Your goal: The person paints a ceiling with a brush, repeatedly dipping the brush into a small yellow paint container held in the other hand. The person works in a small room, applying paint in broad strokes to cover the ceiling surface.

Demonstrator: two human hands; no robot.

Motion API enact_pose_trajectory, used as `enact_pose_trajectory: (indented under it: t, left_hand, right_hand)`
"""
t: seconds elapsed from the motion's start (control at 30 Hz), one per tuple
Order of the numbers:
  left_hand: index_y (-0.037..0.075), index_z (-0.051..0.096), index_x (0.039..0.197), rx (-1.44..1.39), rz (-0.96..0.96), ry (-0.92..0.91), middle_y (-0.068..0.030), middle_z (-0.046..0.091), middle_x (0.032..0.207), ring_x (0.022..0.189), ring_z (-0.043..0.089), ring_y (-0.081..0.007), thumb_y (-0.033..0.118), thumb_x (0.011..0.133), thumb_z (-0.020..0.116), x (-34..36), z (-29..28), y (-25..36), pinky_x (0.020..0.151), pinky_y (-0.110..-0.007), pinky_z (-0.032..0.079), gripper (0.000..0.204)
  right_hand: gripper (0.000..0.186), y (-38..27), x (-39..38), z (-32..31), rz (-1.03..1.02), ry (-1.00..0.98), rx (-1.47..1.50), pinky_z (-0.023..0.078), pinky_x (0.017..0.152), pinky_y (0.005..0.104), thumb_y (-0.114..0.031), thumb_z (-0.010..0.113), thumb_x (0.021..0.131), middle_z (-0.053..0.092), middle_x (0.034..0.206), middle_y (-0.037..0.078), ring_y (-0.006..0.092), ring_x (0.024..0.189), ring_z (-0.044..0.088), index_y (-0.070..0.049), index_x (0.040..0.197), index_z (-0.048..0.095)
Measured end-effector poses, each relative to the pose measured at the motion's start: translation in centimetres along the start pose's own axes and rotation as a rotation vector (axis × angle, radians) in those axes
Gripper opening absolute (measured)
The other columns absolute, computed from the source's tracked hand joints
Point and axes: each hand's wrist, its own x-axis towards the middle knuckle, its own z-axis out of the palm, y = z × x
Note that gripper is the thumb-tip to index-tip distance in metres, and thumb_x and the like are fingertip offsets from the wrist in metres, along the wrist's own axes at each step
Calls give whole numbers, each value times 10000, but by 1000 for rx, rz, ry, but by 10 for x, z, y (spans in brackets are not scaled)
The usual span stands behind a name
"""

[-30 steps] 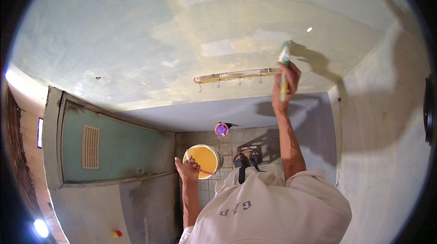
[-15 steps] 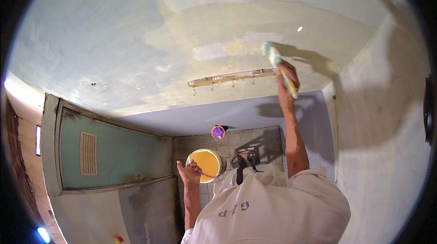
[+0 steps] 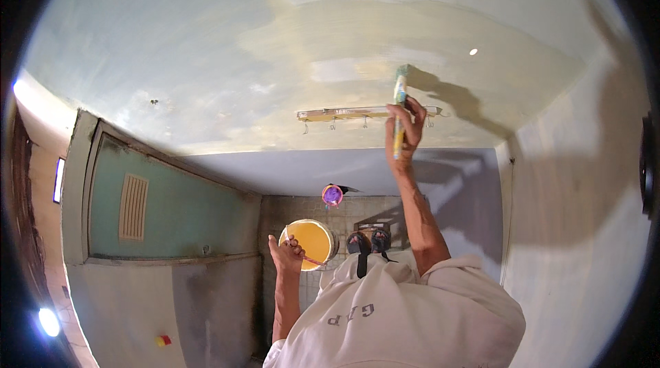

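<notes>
My right hand [image 3: 407,127] grips a paintbrush [image 3: 401,84] with a yellow handle and a green-stained head, raised against the blotchy pale wall [image 3: 227,38], just above a rail with metal hooks [image 3: 326,115]. Low on the left, my left hand [image 3: 287,256] is closed on the handle [image 3: 315,260] of a white bucket [image 3: 311,236] of yellow paint; whether the bucket rests on anything I cannot tell.
A small pink container with purple inside [image 3: 332,195] is beyond the bucket. My sandalled feet [image 3: 379,240] are on a dark low stand [image 3: 371,226] over a tiled floor. A teal door [image 3: 172,206] with a vent lies left; a side wall [image 3: 557,251] rises right.
My right hand has moved left since half a second ago, and the brush has swung from slanting to nearly upright. My left hand stays on the bucket handle.
</notes>
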Motion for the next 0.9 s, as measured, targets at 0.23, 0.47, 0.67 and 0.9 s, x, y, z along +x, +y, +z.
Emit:
enact_pose_trajectory:
  t: [0.23, 0.47, 0.67, 0.9]
  left_hand:
    - [75, 560, 932, -31, 7, 33, -15, 499, 717, 567, 426, -165, 723, 958, 389, -5, -7, -4, 553, -322, 361, 671]
    - [73, 554, 933, -24, -13, 52, -13, 496, 710, 568, 424, -166, 725, 955, 386, -4, -11, -7, 547, -322, 352, 673]
    - [78, 551, 940, -24, -26, 47, -10, 488, 702, 573, 425, -164, 720, 956, 388, 1, -11, -7, 552, -321, 356, 662]
    - [78, 552, 942, 15, -10, -19, -10, 493, 703, 571, 430, -161, 712, 963, 379, 2, -1, -4, 553, -318, 366, 657]
  right_hand:
    - [375, -32, -13, 55, 13, -131, 87, 611, 845, 364, 95, 701, 779, 538, 1277, 119, 285, 1090, 656, -138, 1071, 728]
    - [274, -4, 20, -1, -15, -126, 136, 500, 988, 389, 83, 666, 839, 635, 1187, 138, 292, 1156, 614, -57, 1071, 709]
    - [172, 20, 60, -81, 87, 109, -58, 481, 981, 385, 43, 622, 910, 612, 1168, 126, 278, 1114, 601, -27, 1054, 686]
    - [400, -4, 50, -16, -52, 97, -39, 537, 897, 386, 75, 711, 778, 598, 1254, 110, 288, 1148, 596, -118, 1128, 737]
